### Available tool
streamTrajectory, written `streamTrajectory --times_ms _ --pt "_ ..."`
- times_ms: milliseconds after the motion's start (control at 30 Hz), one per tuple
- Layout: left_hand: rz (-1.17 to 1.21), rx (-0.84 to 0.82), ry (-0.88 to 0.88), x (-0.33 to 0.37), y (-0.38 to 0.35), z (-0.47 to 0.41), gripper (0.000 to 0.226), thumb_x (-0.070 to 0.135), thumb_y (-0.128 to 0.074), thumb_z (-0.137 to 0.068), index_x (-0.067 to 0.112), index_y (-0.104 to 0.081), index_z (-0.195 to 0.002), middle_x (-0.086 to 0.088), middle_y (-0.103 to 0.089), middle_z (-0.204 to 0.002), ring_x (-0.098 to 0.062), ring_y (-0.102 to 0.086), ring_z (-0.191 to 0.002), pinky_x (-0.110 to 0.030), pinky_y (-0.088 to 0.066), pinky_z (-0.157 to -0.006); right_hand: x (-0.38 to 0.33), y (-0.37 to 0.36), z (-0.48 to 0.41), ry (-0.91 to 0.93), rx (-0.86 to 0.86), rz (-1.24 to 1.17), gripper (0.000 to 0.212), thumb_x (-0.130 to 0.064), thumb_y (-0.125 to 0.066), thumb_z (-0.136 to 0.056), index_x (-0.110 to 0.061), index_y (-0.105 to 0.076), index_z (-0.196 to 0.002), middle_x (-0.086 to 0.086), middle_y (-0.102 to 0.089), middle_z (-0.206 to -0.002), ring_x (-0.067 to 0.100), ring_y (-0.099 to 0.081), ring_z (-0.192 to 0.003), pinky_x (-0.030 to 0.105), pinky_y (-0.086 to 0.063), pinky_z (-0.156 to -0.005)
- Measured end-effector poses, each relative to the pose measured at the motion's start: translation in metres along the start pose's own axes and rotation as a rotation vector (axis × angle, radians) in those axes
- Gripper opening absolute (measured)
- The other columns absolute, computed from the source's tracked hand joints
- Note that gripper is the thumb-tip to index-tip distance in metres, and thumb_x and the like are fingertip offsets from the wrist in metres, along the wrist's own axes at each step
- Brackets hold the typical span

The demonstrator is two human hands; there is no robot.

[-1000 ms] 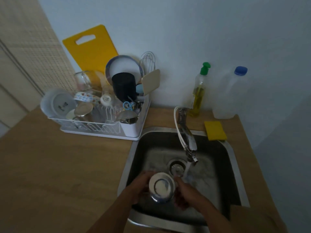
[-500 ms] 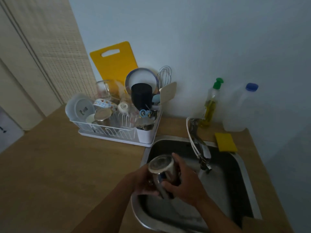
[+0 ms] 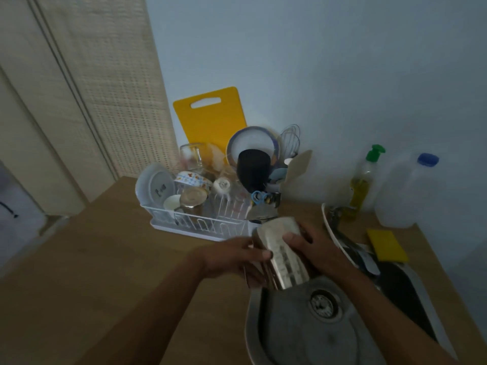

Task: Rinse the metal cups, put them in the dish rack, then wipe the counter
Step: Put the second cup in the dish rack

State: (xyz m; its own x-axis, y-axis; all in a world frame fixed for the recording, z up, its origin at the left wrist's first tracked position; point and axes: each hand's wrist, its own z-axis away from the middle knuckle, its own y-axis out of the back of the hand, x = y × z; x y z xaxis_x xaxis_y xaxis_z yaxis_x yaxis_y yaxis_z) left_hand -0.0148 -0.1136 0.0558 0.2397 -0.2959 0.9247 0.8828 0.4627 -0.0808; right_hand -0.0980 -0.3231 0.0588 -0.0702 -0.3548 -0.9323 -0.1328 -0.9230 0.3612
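Metal cup (image 3: 283,256) tilted over sink (image 3: 290,338) at its 11 o'clock corner, left hand (image 3: 232,259) and right hand (image 3: 316,252) both curled round it, dish rack (image 3: 200,227) at 11 o'clock of hands, holding second metal cup (image 3: 193,201), plate (image 3: 155,184), black cup (image 3: 253,169), soap bottle (image 3: 363,180) at 2 o'clock, yellow liquid inside.

Both hands grip the metal cup (image 3: 283,252) at centre frame, above the near-left corner of the sink (image 3: 295,327): left hand (image 3: 237,259) on its left side, right hand (image 3: 313,252) wrapped over the right. Just above them, the dish rack (image 3: 200,225) sits crowded on the wooden counter (image 3: 92,272); a yellow sponge (image 3: 386,245) lies right.
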Motion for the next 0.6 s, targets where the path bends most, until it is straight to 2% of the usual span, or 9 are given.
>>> streamTrajectory --times_ms 67,133,233,300,367,467,500,600 --pt "-0.124 0.097 -0.095 0.031 0.026 0.014 0.050 0.033 -0.078 -0.076 0.016 -0.059 -0.119 -0.010 -0.071 -0.107 -0.034 -0.067 -0.097 -0.050 -0.054 -0.089 -0.033 -0.009 -0.019 0.074 -0.031 0.013 0.058 -0.066 -0.065 -0.072 -0.035 -0.052 -0.119 -0.002 -0.066 -0.114 0.007 -0.067 -0.094 0.025 -0.055 -0.076" --pt "-0.254 0.195 -0.183 0.058 0.055 0.028 0.044 0.023 -0.074 -0.081 0.014 -0.058 -0.120 -0.013 -0.069 -0.112 -0.034 -0.067 -0.100 -0.050 -0.054 -0.090 -0.065 -0.017 -0.043 0.124 -0.094 0.063 0.078 -0.067 -0.068 -0.069 -0.034 -0.039 -0.135 -0.006 -0.059 -0.118 0.010 -0.065 -0.099 0.030 -0.057 -0.077" --pt "-0.444 0.315 -0.310 0.080 0.094 0.036 0.052 0.023 -0.081 -0.076 0.017 -0.057 -0.122 -0.005 -0.067 -0.110 -0.023 -0.068 -0.094 -0.047 -0.057 -0.086 -0.104 -0.025 -0.082 0.201 -0.138 0.122 0.086 -0.052 -0.076 -0.071 -0.033 -0.031 -0.142 -0.005 -0.054 -0.128 0.012 -0.059 -0.113 0.033 -0.054 -0.092" --pt "-0.487 0.370 -0.384 0.083 0.115 0.032 0.064 0.012 -0.079 -0.079 0.017 -0.048 -0.136 -0.002 -0.063 -0.119 -0.028 -0.067 -0.098 -0.045 -0.058 -0.082 -0.119 -0.031 -0.105 0.244 -0.134 0.197 0.088 -0.043 -0.080 -0.072 -0.028 -0.031 -0.144 -0.008 -0.048 -0.132 0.011 -0.053 -0.120 0.033 -0.049 -0.099" --pt "-0.522 0.427 -0.442 0.076 0.134 0.021 0.074 0.008 -0.078 -0.079 0.015 -0.041 -0.142 -0.003 -0.058 -0.130 -0.028 -0.062 -0.112 -0.043 -0.058 -0.085 -0.126 -0.039 -0.123 0.252 -0.157 0.287 0.086 -0.031 -0.081 -0.075 -0.024 -0.029 -0.145 -0.011 -0.043 -0.127 0.008 -0.047 -0.118 0.028 -0.046 -0.096" --pt "-0.593 0.504 -0.468 0.052 0.158 -0.003 0.085 0.017 -0.084 -0.071 0.016 -0.038 -0.143 -0.001 -0.054 -0.136 -0.018 -0.053 -0.125 -0.039 -0.056 -0.093 -0.121 -0.053 -0.144 0.234 -0.195 0.420 0.088 -0.025 -0.081 -0.075 -0.021 -0.026 -0.144 -0.009 -0.039 -0.124 0.006 -0.043 -0.112 0.022 -0.039 -0.088" --pt "-0.593 0.523 -0.466 0.043 0.163 -0.010 0.088 0.018 -0.085 -0.070 0.016 -0.037 -0.143 -0.001 -0.055 -0.135 -0.017 -0.053 -0.123 -0.036 -0.055 -0.094 -0.116 -0.059 -0.148 0.234 -0.206 0.430 0.090 -0.024 -0.082 -0.074 -0.019 -0.026 -0.144 -0.008 -0.040 -0.125 0.007 -0.043 -0.114 0.023 -0.039 -0.090" --pt "-0.600 0.555 -0.479 0.015 0.168 -0.030 0.087 0.010 -0.083 -0.073 0.010 -0.033 -0.145 -0.005 -0.056 -0.134 -0.016 -0.055 -0.119 -0.011 -0.049 -0.088 -0.091 -0.074 -0.160 0.230 -0.227 0.461 0.090 -0.020 -0.082 -0.073 -0.015 -0.027 -0.145 -0.007 -0.036 -0.127 0.006 -0.037 -0.119 0.022 -0.033 -0.096"
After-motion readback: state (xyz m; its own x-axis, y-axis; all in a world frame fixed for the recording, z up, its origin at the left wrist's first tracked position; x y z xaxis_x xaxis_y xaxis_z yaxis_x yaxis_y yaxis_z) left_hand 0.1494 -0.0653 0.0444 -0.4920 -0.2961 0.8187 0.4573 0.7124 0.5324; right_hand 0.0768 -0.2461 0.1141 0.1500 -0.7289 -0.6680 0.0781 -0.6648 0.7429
